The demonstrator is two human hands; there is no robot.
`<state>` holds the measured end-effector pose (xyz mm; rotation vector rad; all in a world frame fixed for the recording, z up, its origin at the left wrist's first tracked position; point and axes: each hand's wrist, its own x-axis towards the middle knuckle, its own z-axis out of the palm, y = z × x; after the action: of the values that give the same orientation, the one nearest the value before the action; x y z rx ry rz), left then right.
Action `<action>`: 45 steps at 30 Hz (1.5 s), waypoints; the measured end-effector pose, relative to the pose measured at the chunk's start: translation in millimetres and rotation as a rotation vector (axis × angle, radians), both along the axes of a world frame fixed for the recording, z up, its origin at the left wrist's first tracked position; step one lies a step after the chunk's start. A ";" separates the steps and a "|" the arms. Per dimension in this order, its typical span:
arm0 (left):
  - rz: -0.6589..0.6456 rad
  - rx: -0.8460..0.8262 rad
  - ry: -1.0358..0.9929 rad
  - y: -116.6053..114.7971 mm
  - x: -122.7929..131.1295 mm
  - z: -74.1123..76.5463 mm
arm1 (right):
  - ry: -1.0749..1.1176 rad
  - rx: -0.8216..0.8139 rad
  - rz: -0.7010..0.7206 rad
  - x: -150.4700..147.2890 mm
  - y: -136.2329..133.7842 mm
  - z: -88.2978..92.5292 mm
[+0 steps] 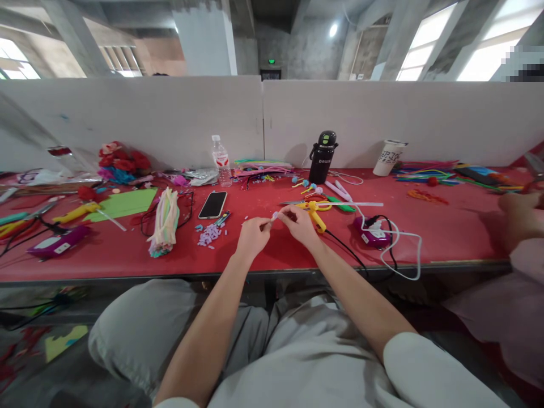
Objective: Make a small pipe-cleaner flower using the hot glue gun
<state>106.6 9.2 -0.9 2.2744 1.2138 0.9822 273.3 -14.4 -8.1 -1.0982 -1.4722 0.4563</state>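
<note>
Pale shirt (323, 357) lies nearest; past the red bench (283, 255)'s front edge, left hand (254, 235) and right hand (300, 225) together pinch a small lilac piece (275, 215), probably light and soft, best held by its edges.

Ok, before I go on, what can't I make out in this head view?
- Lilac piece, head view: its exact shape; too small, partly covered by fingertips of the left hand and right hand.
- Co-worker's hand, head view: its full outline; blurred and cut off by the right edge.
- Water bottle, head view: the label's fine print; too small.
</note>
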 end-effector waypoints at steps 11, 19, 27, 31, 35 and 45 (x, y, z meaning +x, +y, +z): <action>-0.024 -0.020 -0.024 0.1 0.7 -1.0 | -0.037 0.039 -0.096 0.9 -0.3 -3.4; -0.031 -0.006 -0.003 -1.8 -1.3 3.0 | -0.053 0.071 -0.076 -0.4 -5.8 -2.3; -0.037 0.001 0.013 -2.6 -1.3 3.8 | -0.138 0.108 -0.083 -0.2 -5.8 -4.4; -0.036 -0.011 -0.016 -2.6 -1.2 3.9 | -0.130 0.065 -0.086 1.3 -5.9 -4.0; -0.038 -0.036 -0.033 -1.9 -1.3 4.4 | -0.089 0.088 -0.064 1.4 -5.7 -1.8; 0.074 -0.119 -0.021 7.0 -10.4 3.8 | -0.280 -0.123 -0.265 24.0 -42.6 1.2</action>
<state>96.2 16.2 2.9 2.1370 1.3197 0.9310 297.3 -57.0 -6.9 -1.4795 -1.5253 0.2140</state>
